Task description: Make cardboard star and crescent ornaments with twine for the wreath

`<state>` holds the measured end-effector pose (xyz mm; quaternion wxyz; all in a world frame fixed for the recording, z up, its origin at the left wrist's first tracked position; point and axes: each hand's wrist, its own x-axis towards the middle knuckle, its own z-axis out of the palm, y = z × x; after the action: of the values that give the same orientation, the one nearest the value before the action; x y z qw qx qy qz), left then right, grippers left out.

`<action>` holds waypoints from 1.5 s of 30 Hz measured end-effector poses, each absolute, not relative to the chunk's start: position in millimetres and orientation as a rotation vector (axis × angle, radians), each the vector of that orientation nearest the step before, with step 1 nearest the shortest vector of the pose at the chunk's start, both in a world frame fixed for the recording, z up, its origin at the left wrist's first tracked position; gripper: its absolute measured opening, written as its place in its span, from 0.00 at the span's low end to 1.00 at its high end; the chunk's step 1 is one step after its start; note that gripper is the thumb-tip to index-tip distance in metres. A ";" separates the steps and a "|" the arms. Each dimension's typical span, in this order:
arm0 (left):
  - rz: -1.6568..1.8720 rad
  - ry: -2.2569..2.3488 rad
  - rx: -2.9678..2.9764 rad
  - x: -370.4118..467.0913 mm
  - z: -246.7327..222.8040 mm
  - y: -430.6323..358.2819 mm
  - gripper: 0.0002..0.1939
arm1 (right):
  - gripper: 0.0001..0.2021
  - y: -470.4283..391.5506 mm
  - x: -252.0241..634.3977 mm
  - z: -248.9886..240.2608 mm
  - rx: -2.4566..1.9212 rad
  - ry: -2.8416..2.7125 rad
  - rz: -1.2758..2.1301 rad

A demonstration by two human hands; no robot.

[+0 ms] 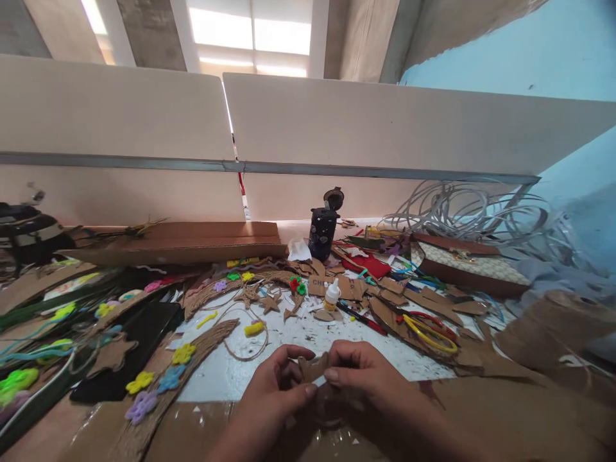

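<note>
Low in the middle of the view, my left hand (pixel 279 388) and my right hand (pixel 363 375) are close together, both closed on a small brown cardboard piece (pixel 314 368) with a notched upper edge. A small white bit shows between the fingertips; I cannot make out what it is. Just beyond the hands stands a small white glue bottle (pixel 332 295) with a yellow label. Left of them lies a twine-wrapped curved strip (pixel 202 353) bearing yellow, blue and purple fuzzy flowers. Two cardboard stars (pixel 270 303) lie further back.
Scissors with yellow and red handles (pixel 430 333) lie among cardboard scraps at right. Behind are a black tumbler (pixel 322 236) with its lid up, a long cardboard box (pixel 206 239) and a handbag (pixel 469 264). A twine spool (pixel 553 327) stands far right, below coiled pale cable (pixel 447 205).
</note>
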<state>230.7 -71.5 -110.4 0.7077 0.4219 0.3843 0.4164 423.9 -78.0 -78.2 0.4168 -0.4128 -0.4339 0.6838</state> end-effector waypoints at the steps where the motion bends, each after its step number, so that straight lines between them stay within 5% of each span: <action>1: 0.917 0.862 0.937 231.0 -107.4 -71.4 0.26 | 0.16 -78.1 426.8 -79.0 -1.019 -1.086 1.738; 20: 0.887 0.877 0.984 234.0 -90.1 -77.5 0.25 | 0.25 -80.7 435.5 -68.4 -1.128 -1.409 1.590; 45: 0.956 0.881 0.981 243.3 -77.2 -84.3 0.17 | 0.17 -85.6 428.7 -83.8 -1.064 -1.273 1.552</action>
<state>243.3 -84.3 -77.2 0.6863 0.4378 0.3935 0.4270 428.7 -85.6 -83.8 0.4212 -0.4249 -0.5081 0.6197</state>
